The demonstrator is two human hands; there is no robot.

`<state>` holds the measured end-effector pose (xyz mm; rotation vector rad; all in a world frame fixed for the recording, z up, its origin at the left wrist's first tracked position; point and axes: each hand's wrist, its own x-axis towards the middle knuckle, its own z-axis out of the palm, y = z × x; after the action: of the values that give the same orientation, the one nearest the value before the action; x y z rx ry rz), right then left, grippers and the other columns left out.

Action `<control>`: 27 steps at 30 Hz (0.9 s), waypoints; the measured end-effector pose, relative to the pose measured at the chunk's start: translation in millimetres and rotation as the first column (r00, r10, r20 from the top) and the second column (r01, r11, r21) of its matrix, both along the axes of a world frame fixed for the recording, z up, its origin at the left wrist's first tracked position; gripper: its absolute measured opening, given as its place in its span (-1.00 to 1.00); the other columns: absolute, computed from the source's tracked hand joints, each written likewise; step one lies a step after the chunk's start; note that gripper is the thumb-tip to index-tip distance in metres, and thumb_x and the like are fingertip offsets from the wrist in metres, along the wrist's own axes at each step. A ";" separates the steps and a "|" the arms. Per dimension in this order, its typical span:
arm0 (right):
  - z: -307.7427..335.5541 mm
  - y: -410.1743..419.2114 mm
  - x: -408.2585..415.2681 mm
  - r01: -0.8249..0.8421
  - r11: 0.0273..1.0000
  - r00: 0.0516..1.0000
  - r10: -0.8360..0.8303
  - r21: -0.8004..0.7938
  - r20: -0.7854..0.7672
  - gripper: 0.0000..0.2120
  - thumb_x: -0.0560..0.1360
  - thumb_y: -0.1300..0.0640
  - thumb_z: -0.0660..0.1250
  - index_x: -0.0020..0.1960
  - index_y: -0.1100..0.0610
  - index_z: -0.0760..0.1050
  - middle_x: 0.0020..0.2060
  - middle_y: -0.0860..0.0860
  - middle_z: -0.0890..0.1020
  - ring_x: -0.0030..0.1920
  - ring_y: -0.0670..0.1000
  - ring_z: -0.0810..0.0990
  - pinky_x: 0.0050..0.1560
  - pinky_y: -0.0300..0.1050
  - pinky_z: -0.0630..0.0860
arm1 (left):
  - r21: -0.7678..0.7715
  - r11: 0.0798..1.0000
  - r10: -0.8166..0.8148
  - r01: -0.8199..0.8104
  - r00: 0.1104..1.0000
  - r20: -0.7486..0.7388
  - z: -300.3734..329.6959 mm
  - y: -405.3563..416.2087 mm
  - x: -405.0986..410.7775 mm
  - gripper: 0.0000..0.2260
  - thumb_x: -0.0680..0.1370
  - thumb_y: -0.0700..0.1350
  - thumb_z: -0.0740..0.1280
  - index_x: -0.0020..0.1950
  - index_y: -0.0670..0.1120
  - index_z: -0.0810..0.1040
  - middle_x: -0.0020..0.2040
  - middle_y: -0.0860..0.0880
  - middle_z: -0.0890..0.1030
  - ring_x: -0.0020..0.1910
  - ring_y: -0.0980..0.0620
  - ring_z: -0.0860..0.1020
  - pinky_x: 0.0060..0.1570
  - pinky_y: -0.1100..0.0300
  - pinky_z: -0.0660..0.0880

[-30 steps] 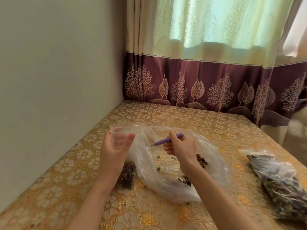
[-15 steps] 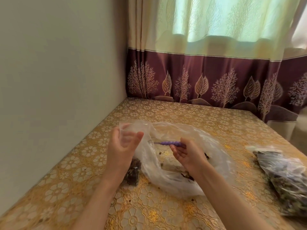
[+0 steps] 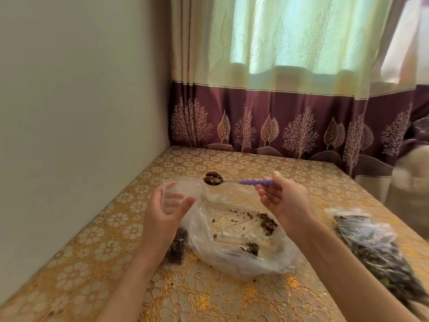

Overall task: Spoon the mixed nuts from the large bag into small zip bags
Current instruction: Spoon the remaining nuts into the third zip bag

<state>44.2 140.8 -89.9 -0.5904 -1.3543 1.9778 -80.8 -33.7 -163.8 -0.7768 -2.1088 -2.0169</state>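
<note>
Two hands work over the table (image 3: 232, 298), which carries a gold floral cloth. The left hand (image 3: 162, 214) holds one small zip bag (image 3: 178, 194) upright near the left edge, thumb and fingers curled round its open mouth; dark nuts fill its lower part below the wrist. The right hand (image 3: 282, 198) pinches the purple handle of one spoon (image 3: 246, 181), fingers closed on the grip, palm turned up. The spoon lies about level in the air, its bowl heaped with one load of mixed nuts (image 3: 213, 178), just beside and slightly above the small bag's mouth, not touching it.

One large bag (image 3: 234, 238) of clear plastic lies crumpled flat on the middle of the table between the two forearms, with a few scattered nuts and small clusters inside. One more filled bag (image 3: 376, 249) of dark pieces lies at the right edge, well apart from the hands. A curtain (image 3: 290, 112) hangs along the far edge.
</note>
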 end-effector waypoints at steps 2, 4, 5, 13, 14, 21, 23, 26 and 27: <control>7.9 -4.1 1.6 -0.005 1.000 1.000 0.005 0.000 -0.030 -0.68 0.60 0.13 0.19 -0.24 0.26 0.53 -0.39 0.11 0.65 -0.43 -0.06 0.58 -0.43 -0.27 0.54 | -0.001 1.000 -0.002 0.002 1.000 -0.006 -1.4 0.5 0.1 -0.39 0.20 0.42 0.34 0.17 0.22 0.37 -0.01 0.12 0.59 -0.10 0.29 0.58 -0.18 0.32 0.49; 13.4 -11.4 2.1 -0.047 0.998 0.997 0.049 0.041 -0.054 -0.66 0.61 0.13 0.19 -0.26 0.25 0.54 -0.39 0.10 0.67 -0.44 -0.08 0.58 -0.42 -0.28 0.54 | -0.002 1.000 -0.001 0.001 1.000 -0.014 -2.1 1.0 0.8 -0.36 0.24 0.41 0.35 0.22 0.15 0.39 -0.01 0.13 0.59 -0.10 0.30 0.58 -0.18 0.33 0.49; 15.5 -15.9 2.0 -0.073 0.995 0.995 0.077 0.069 -0.062 -0.65 0.61 0.14 0.17 -0.27 0.25 0.53 -0.40 0.09 0.67 -0.45 -0.09 0.57 -0.42 -0.30 0.53 | -0.006 1.000 0.003 -0.003 1.000 -0.023 -2.6 1.4 1.3 -0.36 0.27 0.38 0.36 0.25 0.11 0.40 -0.01 0.13 0.59 -0.10 0.30 0.57 -0.20 0.34 0.48; 18.6 -38.1 -0.1 -0.209 0.905 0.969 0.242 0.370 -0.045 -0.73 0.59 0.24 0.17 -0.23 0.25 0.53 -0.21 0.16 0.71 -0.34 -0.05 0.52 -0.33 -0.27 0.50 | 0.050 0.999 -0.014 0.015 1.000 -0.010 -0.9 2.6 3.6 -0.28 0.21 0.40 0.37 0.25 0.04 0.41 -0.01 0.11 0.61 -0.11 0.23 0.60 -0.12 0.24 0.54; 18.4 -37.7 -0.2 -0.220 0.897 0.966 0.254 0.384 -0.039 -0.75 0.58 0.24 0.18 -0.22 0.25 0.52 -0.19 0.16 0.71 -0.33 -0.04 0.52 -0.33 -0.27 0.50 | 0.058 0.998 -0.022 0.022 1.000 -0.007 -1.1 2.3 3.7 -0.26 0.19 0.41 0.37 0.25 0.03 0.42 -0.02 0.12 0.62 -0.13 0.25 0.60 -0.16 0.28 0.54; 23.3 -25.5 -1.9 -0.209 0.894 0.971 0.237 0.395 -0.021 -0.75 0.57 0.23 0.20 -0.23 0.23 0.54 -0.24 0.11 0.71 -0.36 -0.08 0.53 -0.35 -0.30 0.51 | 0.059 0.998 0.025 -0.025 1.000 -0.004 -1.7 2.2 1.2 -0.43 0.30 0.22 0.38 0.23 0.06 0.34 -0.02 0.10 0.59 -0.14 0.31 0.58 -0.29 0.49 0.47; 24.9 -17.0 -1.9 -0.162 0.921 0.981 0.187 0.353 -0.039 -0.72 0.58 0.21 0.19 -0.25 0.22 0.55 -0.32 0.07 0.70 -0.40 -0.11 0.55 -0.37 -0.31 0.51 | 0.055 0.998 0.029 -0.028 0.999 -0.016 -1.7 2.1 1.8 -0.49 0.32 0.19 0.38 0.20 0.10 0.31 -0.03 0.10 0.58 -0.16 0.35 0.56 -0.30 0.50 0.46; 23.2 3.1 1.2 -0.071 0.965 0.994 0.090 0.253 -0.062 -0.70 0.60 0.14 0.20 -0.24 0.23 0.54 -0.39 0.05 0.67 -0.42 -0.10 0.55 -0.40 -0.31 0.51 | 0.045 0.999 0.032 -0.031 0.999 -0.037 -2.0 2.5 2.9 -0.48 0.33 0.21 0.38 0.19 0.06 0.36 -0.04 0.11 0.58 -0.16 0.34 0.57 -0.30 0.43 0.50; 21.3 11.0 2.8 -0.050 0.969 0.996 0.066 0.241 -0.058 -0.69 0.60 0.11 0.20 -0.24 0.23 0.54 -0.40 0.06 0.66 -0.43 -0.10 0.54 -0.40 -0.31 0.49 | 0.040 0.999 0.038 -0.036 0.998 -0.041 -2.0 2.8 3.1 -0.47 0.32 0.23 0.37 0.20 0.03 0.38 -0.04 0.12 0.58 -0.15 0.30 0.58 -0.26 0.38 0.51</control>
<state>47.1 151.8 -68.6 -0.3732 -1.5554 1.8260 -77.7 -30.9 -165.9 -0.7616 -2.0388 -1.9994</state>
